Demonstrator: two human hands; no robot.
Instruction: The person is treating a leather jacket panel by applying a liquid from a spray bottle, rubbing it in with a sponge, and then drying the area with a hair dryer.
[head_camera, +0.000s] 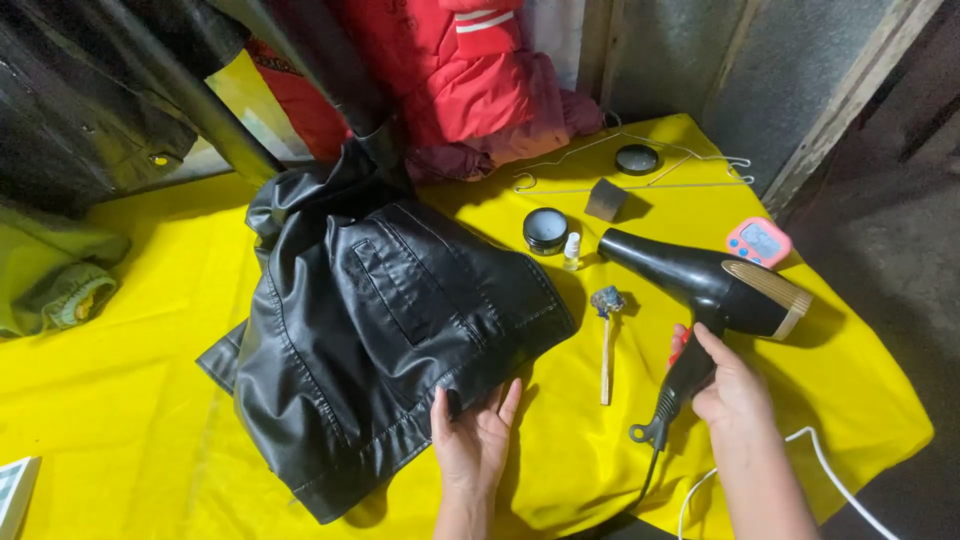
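A black leather jacket (380, 330) lies spread on the yellow-covered table (140, 380). My left hand (475, 440) grips the jacket's lower hem, thumb on top. My right hand (725, 385) is wrapped around the handle of a black hair dryer (715, 290) with a gold rear ring; the dryer rests on the table with its nozzle pointing up-left. Its cord (800, 450) trails off the table's near edge. A small wooden-handled brush (606, 340) lies between the jacket and the dryer.
Behind the dryer sit an open black tin (545, 230), a small clear bottle (571, 250), a dark sponge block (605, 199), a tin lid (637, 159), a wire hanger (640, 165) and a pink timer (758, 241). Red clothing (450, 80) hangs at the back; green fabric (50, 280) lies left.
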